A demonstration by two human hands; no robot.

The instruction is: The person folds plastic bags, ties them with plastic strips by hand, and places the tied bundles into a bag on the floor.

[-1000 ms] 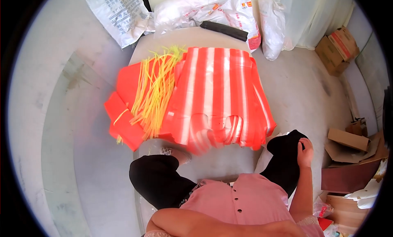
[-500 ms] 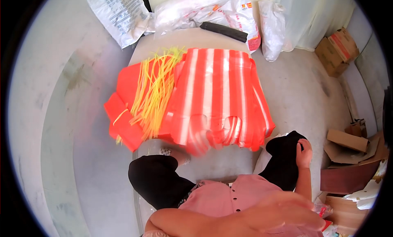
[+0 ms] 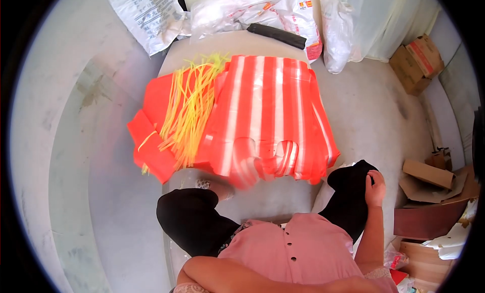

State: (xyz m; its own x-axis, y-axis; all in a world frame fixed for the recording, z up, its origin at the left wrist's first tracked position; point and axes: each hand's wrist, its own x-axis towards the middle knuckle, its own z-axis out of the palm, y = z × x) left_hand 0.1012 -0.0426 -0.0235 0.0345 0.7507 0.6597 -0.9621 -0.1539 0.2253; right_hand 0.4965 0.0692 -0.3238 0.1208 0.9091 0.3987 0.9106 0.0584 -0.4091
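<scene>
My right hand (image 3: pixel 375 188) rests on the knee of my black trousers (image 3: pixel 348 194), its fingers apart and bent loosely over the cloth, holding nothing. My left forearm (image 3: pixel 242 273) crosses my body towards the right along the bottom edge; the hand itself is beyond the frame. Ahead of my knees lies a stack of red-and-white striped plastic bags (image 3: pixel 268 111), with cut-out handles at the near end. Left of it, a bunch of yellow strips (image 3: pixel 189 111) lies over red folded plastic (image 3: pixel 154 98). A smaller red bundle (image 3: pixel 151 149) carries a yellow tie.
A black rolled object (image 3: pixel 277 36) lies at the far end of the pale work surface (image 3: pixel 202 48). White printed sacks (image 3: pixel 149 20) and clear plastic (image 3: pixel 217 15) stand behind. Cardboard boxes (image 3: pixel 417 65) are at the right, with opened cardboard (image 3: pixel 429 179) nearer me.
My left forearm has dropped lower across my body, and its blurred hand has left the frame. My right hand stays on the knee. The bags and yellow strips lie as before.
</scene>
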